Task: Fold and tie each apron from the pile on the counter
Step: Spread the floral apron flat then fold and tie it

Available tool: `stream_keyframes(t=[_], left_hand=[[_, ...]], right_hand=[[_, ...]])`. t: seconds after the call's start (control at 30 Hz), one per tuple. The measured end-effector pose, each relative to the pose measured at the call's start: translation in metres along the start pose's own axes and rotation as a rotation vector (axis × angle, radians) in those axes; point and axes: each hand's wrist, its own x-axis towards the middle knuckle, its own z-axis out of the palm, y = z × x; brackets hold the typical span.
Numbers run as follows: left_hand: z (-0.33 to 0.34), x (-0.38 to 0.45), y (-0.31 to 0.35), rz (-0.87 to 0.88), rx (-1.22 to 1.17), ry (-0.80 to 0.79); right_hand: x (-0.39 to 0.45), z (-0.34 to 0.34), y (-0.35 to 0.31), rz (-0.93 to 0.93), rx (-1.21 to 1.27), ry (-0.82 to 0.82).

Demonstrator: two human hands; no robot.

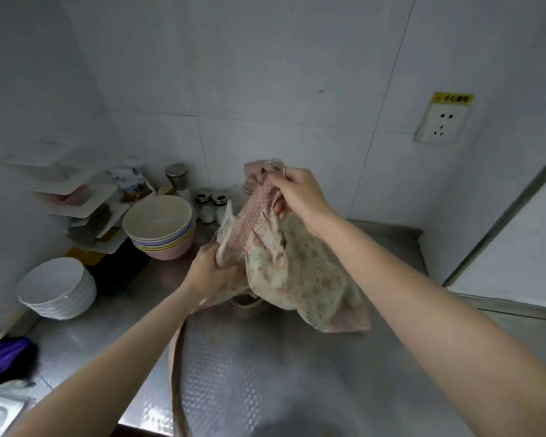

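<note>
The steel counter carries a crumpled floral apron, lifted partly above it. The right hand pinches its dotted pink top edge high up. The left hand grips the lower edge, fingers curled around the cloth.

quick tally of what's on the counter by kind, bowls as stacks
Apron, held by left hand and right hand: 1
Bowl stacks, white and pastel: 2
Shakers, and: 2
Steel canister: 1
Purple cloth: 1
Total: 7
</note>
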Motion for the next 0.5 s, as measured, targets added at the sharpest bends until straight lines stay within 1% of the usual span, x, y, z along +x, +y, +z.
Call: stream_keyframes(t=[0.07, 0.13, 0.17, 0.2, 0.23, 0.27, 0.3, 0.33, 0.37, 0.4, 0.43, 0.47, 0.5], left_hand=[[-0.023, 0.006, 0.050, 0.176, 0.002, 0.293], [-0.052, 0.007, 0.110, 0.427, 0.064, 0.580], [-0.064, 0.003, 0.136, 0.567, 0.098, 0.686], [-0.072, 0.001, 0.154, 0.698, 0.157, 0.746], [-0.074, 0.002, 0.162, 0.765, 0.263, 0.763], [-0.071, 0.003, 0.160, 0.773, 0.426, 0.691], [-0.061, 0.003, 0.151, 0.732, 0.639, 0.541], [-0.046, 0.000, 0.136, 0.656, 0.872, 0.323], [-0.029, -0.004, 0.118, 0.597, 1.077, 0.099], [-0.011, -0.012, 0.099, 0.572, 1.202, -0.087], [0.006, -0.018, 0.081, 0.554, 1.266, -0.218], [0.022, -0.023, 0.063, 0.538, 1.298, -0.307], [0.037, -0.029, 0.045, 0.531, 1.315, -0.381]], right_hand=[[-0.003, -0.022, -0.043, -0.190, 0.053, 0.133], [-0.014, -0.051, -0.080, -0.500, 0.057, 0.392], [-0.023, -0.065, -0.091, -0.648, 0.031, 0.526], [-0.028, -0.080, -0.087, -0.724, -0.040, 0.626], [-0.032, -0.090, -0.074, -0.685, -0.179, 0.698], [-0.039, -0.097, -0.048, -0.505, -0.355, 0.683], [-0.050, -0.100, -0.013, -0.207, -0.527, 0.563], [-0.066, -0.102, 0.028, 0.139, -0.600, 0.387], [-0.082, -0.103, 0.069, 0.427, -0.636, 0.231], [-0.099, -0.103, 0.105, 0.614, -0.685, 0.122], [-0.113, -0.103, 0.130, 0.736, -0.723, 0.039], [-0.121, -0.102, 0.151, 0.817, -0.755, -0.015], [-0.132, -0.097, 0.164, 0.854, -0.794, -0.081]])
